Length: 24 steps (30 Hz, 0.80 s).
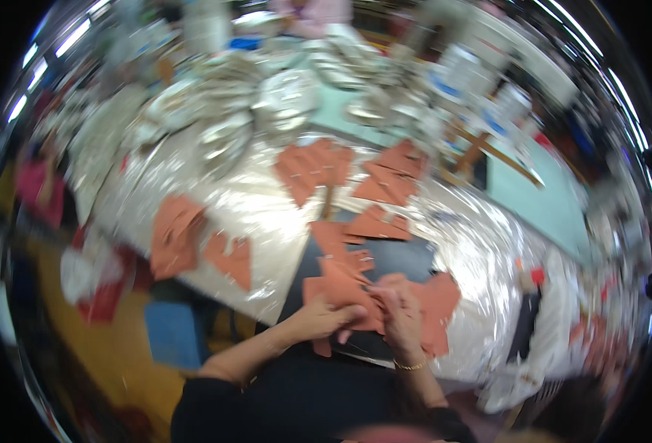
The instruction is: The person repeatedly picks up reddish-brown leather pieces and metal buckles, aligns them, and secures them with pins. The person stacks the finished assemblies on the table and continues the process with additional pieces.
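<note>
My left hand (333, 317) is closed on a flat salmon-orange cut piece (354, 297), thumb on top; cloth or leather, I cannot tell which. At its right edge my right hand (401, 310) has its fingers pinched together, and the picture is blurred there. Both hands are over a dark board (398, 258) at the table's near edge. More orange pieces (436, 310) lie just right of my right hand. Beyond the hands lies another small orange stack (377, 224).
Orange stacks lie farther back (315, 168) and at left (177, 235) on the plastic-covered table (245, 199). Pale bundles (222, 96) crowd the far side. A brown wooden frame (473, 151) stands at far right. A blue stool (172, 334) is at lower left; people are in the background.
</note>
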Tool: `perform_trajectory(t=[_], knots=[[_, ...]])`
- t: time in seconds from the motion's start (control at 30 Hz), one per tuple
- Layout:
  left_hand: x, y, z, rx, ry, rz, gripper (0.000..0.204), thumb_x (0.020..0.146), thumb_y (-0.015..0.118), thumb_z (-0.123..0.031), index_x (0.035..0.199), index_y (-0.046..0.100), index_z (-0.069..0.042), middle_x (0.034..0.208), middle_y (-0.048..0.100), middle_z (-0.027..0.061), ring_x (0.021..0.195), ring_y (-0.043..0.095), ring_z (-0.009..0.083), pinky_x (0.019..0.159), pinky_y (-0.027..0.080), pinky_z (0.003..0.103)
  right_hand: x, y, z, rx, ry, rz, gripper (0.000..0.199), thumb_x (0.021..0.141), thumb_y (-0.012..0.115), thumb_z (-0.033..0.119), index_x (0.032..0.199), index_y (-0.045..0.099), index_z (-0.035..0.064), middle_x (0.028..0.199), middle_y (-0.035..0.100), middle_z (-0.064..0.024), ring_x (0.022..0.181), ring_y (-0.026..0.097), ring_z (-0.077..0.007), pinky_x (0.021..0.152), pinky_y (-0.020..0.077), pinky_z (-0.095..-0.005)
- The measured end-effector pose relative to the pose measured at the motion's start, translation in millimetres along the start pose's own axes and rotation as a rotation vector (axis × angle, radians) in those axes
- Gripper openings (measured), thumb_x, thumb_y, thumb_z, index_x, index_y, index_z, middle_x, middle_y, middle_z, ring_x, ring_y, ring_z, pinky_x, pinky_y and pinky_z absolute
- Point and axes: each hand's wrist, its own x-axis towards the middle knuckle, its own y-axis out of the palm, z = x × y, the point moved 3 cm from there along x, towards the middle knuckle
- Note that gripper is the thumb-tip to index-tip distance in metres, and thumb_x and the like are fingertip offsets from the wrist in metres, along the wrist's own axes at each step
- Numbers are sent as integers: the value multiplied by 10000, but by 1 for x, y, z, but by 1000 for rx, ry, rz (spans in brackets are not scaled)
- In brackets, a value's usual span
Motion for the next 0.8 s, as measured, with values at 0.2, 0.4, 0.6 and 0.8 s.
perform_trajectory(t=[0.2,0.4,0.6,0.8], knots=[[12,-6,-1,57,130,-281,247,958,597,-201,1040,613,32,782,638,68,507,552,109,408,427,227,-7,0,1,148,-19,-70,437,981,536,252,1357,485,37,1148,618,-93,1014,579,-137,879,459,-292],[20,-1,8,212,242,-237,282,969,585,-229,1118,564,9,892,635,65,565,537,73,392,411,205,-16,-11,7,-101,-64,-123,596,879,690,238,1404,436,119,1064,654,-119,968,659,-236,832,522,-321],[25,-7,16,-53,108,-251,333,956,605,-235,1116,516,42,877,619,105,567,566,116,369,398,215,-18,-11,-9,-97,-145,-104,598,900,669,236,1413,383,124,1078,602,-105,992,622,-203,843,515,-338],[27,-15,22,56,201,-277,338,968,581,-274,1117,521,23,885,618,112,570,566,121,354,387,203,-8,-1,-36,337,-37,-61,622,913,657,206,1435,325,140,1068,587,-86,1035,557,-159,872,490,-318]])
